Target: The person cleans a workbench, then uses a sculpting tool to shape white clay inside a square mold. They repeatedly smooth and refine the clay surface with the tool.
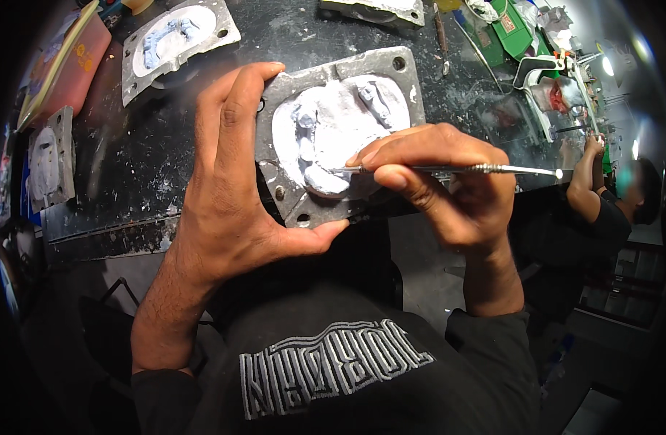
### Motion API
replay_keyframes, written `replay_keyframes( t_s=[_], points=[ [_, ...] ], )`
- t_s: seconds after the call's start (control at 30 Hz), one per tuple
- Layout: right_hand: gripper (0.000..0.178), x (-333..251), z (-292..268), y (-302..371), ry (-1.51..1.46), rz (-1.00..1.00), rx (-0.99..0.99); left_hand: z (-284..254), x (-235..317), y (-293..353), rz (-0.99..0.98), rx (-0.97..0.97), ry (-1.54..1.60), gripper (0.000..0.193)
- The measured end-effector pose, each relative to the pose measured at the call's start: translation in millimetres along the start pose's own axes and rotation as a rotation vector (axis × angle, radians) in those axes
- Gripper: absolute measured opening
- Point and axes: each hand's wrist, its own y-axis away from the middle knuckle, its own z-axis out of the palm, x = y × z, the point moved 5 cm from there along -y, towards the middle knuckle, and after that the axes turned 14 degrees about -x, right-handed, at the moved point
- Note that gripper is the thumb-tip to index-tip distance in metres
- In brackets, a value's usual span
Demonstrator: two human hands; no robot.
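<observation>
A grey metal dental flask half [366, 60] is tilted up at the bench's front edge. White plaster [340, 109] fills it, with a pale, arch-shaped dental cast [326, 183] set in it. My left hand [228, 181] grips the flask's left side, fingers along the far left edge and thumb on the near edge. In my right hand [456, 181], a slim metal carver [518, 169] with a ribbed handle is pinched between thumb and fingers. Its working tip touches or nearly touches the plaster beside the front of the arch.
Another plaster-filled flask half [228, 22] lies at the far left of the dark, stained bench [151, 148]. A smaller flask piece [64, 163] and a pink tub [75, 61] are leftmost. Green case [511, 32] and clutter stand far right. A person [609, 203] works at the right.
</observation>
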Motion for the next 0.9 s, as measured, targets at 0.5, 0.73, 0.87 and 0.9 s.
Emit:
replay_keyframes(
  t_s=[0.5, 0.73, 0.87, 0.9],
  points=[
    [0.007, -4.8, 9.0, 1.2, 0.204, -0.09, 0.091, -0.4, -1.1, 2.6, -0.078, -0.011, 0.04, 0.133],
    [0.012, -9.4, 15.1, -2.5, 0.26, -0.155, 0.096, 0.8, -2.5, 3.5, -0.106, -0.017, 0.048, 0.132],
    [0.012, -8.2, 18.2, -1.3, 0.283, -0.186, 0.117, 0.2, -1.5, 2.8, -0.091, -0.013, 0.031, 0.131],
    [0.012, -8.1, 18.9, -1.2, 0.297, -0.192, 0.112, 0.3, -1.3, 2.6, -0.083, -0.009, 0.03, 0.131]
  ],
)
